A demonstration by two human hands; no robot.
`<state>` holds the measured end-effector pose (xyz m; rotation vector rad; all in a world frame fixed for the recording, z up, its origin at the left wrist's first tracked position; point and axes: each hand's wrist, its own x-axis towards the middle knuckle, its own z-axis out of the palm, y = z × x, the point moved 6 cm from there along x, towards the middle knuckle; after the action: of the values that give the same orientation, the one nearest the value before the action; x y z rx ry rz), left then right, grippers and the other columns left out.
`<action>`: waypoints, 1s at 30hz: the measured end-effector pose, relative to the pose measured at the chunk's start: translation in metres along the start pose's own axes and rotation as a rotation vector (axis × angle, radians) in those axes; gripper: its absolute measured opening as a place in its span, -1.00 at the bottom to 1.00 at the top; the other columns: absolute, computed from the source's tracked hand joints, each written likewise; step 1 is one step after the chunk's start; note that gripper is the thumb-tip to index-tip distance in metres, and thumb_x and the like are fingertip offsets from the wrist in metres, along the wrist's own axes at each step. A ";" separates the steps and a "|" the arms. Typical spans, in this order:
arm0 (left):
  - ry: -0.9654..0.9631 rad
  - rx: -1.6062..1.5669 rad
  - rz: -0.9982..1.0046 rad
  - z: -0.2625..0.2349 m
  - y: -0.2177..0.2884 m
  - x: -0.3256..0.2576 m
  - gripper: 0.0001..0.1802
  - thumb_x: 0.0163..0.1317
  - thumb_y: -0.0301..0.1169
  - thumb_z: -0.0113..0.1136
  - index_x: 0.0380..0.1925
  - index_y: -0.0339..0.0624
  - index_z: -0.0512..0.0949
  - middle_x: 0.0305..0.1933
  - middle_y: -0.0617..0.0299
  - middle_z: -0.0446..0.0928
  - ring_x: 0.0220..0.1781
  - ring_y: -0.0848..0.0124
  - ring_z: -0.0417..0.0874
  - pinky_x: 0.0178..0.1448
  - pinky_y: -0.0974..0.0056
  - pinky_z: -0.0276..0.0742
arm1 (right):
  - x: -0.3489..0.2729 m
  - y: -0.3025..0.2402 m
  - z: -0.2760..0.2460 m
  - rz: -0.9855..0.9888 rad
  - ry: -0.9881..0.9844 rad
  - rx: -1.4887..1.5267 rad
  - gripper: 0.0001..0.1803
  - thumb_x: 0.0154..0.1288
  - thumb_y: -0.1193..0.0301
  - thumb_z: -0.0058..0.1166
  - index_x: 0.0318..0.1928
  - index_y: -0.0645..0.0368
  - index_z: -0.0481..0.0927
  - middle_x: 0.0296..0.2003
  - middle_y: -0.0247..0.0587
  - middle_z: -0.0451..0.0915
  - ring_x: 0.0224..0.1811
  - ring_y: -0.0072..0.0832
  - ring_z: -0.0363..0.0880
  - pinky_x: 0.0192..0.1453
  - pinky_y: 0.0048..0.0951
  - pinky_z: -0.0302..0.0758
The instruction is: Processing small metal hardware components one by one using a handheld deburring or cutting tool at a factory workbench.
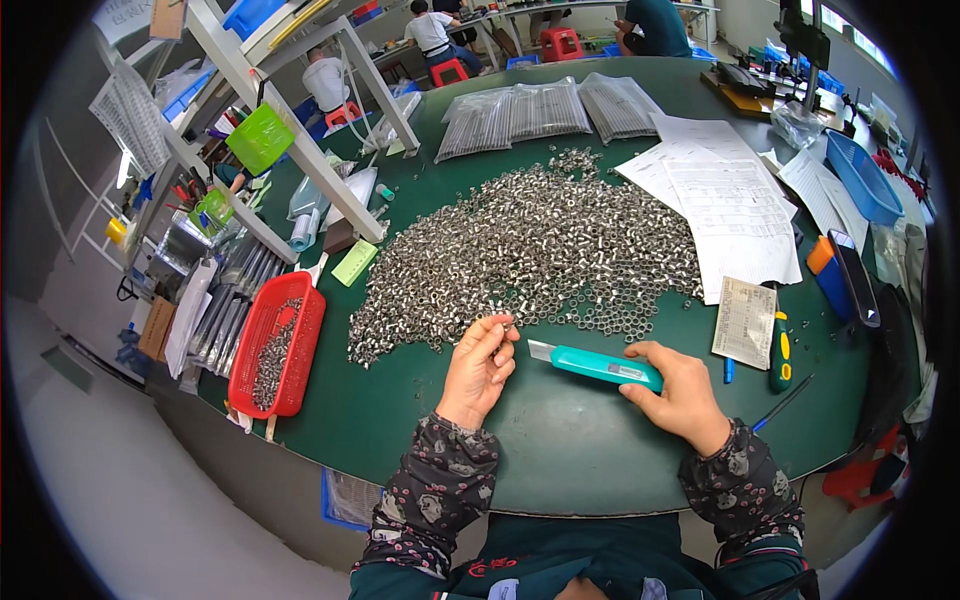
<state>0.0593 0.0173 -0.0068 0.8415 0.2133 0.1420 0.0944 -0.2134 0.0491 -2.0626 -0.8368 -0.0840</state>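
Observation:
My right hand (680,390) grips a teal utility knife (605,367) with its blade out, the tip pointing left toward my other hand. My left hand (481,365) is pinched closed at the near edge of the metal pile. Between its thumb and forefinger sits a small metal ring (507,324), mostly covered by the fingers. The blade and the left fingers are a short gap apart. Beyond both hands spreads a wide pile of small shiny metal rings (530,240) on the green table (570,450).
At the left edge stands a red basket (312,350) holding more metal pieces. Papers (730,200), a phone (853,280) and a green-yellow screwdriver (780,350) lie on the right. Bagged rods (515,115) lie at the back. A shelf frame (290,140) rises at left; people sit farther off.

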 end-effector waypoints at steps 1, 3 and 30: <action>-0.010 0.017 0.001 -0.001 0.000 0.000 -0.84 0.24 -0.46 -0.07 -0.21 -0.25 0.40 -0.38 0.21 0.40 -0.56 0.60 0.25 -0.64 0.56 0.11 | 0.000 0.001 0.000 0.002 0.000 0.000 -0.68 -0.05 0.32 0.16 -0.25 0.17 0.49 -0.43 -0.10 0.54 -0.42 -0.15 0.51 -0.34 -0.29 0.41; -0.043 0.014 -0.006 0.000 -0.002 0.000 -0.85 0.23 -0.46 -0.05 -0.22 -0.25 0.41 -0.38 0.22 0.40 -0.57 0.61 0.24 -0.65 0.57 0.11 | 0.000 0.009 0.008 0.099 -0.117 0.125 -0.69 -0.04 0.31 0.16 -0.26 0.17 0.50 -0.43 -0.10 0.53 -0.40 -0.16 0.51 -0.33 -0.32 0.41; -0.065 0.127 -0.013 0.012 -0.007 -0.003 -0.87 0.27 -0.38 -0.07 -0.35 -0.21 0.38 -0.47 0.34 0.33 -0.62 0.69 0.19 -0.66 0.61 0.06 | -0.004 0.002 -0.005 0.027 0.091 0.184 -0.74 -0.04 0.45 0.12 -0.32 0.33 0.48 -0.48 -0.11 0.48 -0.46 -0.38 0.45 -0.36 -0.48 0.35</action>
<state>0.0591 0.0036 -0.0039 0.9693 0.1679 0.0892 0.0938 -0.2198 0.0496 -1.8821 -0.7334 -0.0823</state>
